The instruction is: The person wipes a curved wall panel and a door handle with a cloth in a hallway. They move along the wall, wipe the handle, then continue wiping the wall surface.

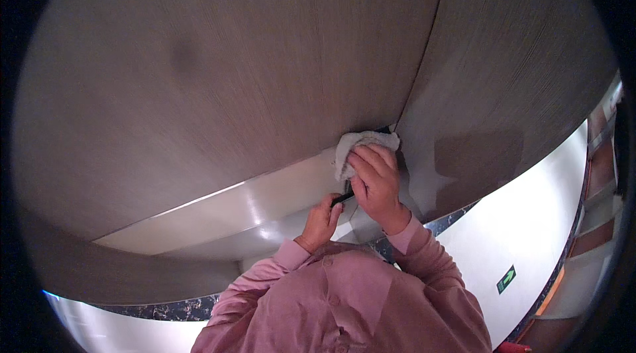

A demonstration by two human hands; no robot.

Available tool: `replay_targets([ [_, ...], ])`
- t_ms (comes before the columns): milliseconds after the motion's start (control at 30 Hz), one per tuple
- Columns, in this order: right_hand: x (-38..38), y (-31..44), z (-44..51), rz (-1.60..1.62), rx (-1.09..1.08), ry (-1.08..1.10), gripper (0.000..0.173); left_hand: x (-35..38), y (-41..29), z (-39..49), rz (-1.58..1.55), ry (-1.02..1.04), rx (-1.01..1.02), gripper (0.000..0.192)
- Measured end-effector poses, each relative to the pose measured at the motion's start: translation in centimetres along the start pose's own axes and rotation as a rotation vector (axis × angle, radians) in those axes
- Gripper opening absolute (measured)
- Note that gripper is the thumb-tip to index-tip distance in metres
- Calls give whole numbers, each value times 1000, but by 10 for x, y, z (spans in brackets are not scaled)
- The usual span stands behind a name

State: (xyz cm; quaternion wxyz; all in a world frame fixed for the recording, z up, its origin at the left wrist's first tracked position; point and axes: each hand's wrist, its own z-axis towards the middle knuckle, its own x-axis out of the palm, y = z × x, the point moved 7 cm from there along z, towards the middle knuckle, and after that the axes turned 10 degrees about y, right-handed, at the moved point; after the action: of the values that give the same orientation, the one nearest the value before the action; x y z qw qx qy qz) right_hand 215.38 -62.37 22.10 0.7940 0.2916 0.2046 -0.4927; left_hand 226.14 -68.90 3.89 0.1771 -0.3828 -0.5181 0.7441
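Observation:
My right hand [376, 179] holds a pale grey-white cloth [346, 147], its fingers bunched over it. The cloth lies against the lower edge of a brown wood-grain panel [278, 80], close to the corner where a second wood-grain panel [487, 85] meets it. Lower and to the left, my left hand [320, 221] grips a thin black bar [342, 199]. The bar's far end passes behind my right hand, so I cannot tell what it belongs to. A smooth cream-coloured strip [278, 189] runs leftward from the cloth, below the panel.
A dark seam [430, 45] divides the two panels. On the right, a white surface [521, 224] carries a green arrow sign [507, 279]. Dark speckled stone trim [169, 309] borders the base at lower left. Brown and pale bands [598, 194] show at the far right.

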Motion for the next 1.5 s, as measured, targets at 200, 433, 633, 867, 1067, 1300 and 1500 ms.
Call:
replay_targets([
  [200,-5,-16,15,-201,14,-71,32,5,8,6,28,20,-21,26],
  [433,39,-36,34,-215,-26,-121,44,-1,15,9,16,39,-15,27],
  [633,1,-23,49,-262,-47,-140,41,1,13,-3,6,37,-42,26],
  [867,29,-11,8,-288,8,-103,31,3,12,-3,-17,57,-41,24],
  [1067,17,-8,11,-208,16,-60,40,3,4,-6,80,52,-35,24],
  [1300,4,-3,22,-194,13,-34,43,6,3,-11,50,23,-31,23],
  [1500,16,2,14,-204,-3,-99,40,4,3,-12,45,18,-43,23],
])
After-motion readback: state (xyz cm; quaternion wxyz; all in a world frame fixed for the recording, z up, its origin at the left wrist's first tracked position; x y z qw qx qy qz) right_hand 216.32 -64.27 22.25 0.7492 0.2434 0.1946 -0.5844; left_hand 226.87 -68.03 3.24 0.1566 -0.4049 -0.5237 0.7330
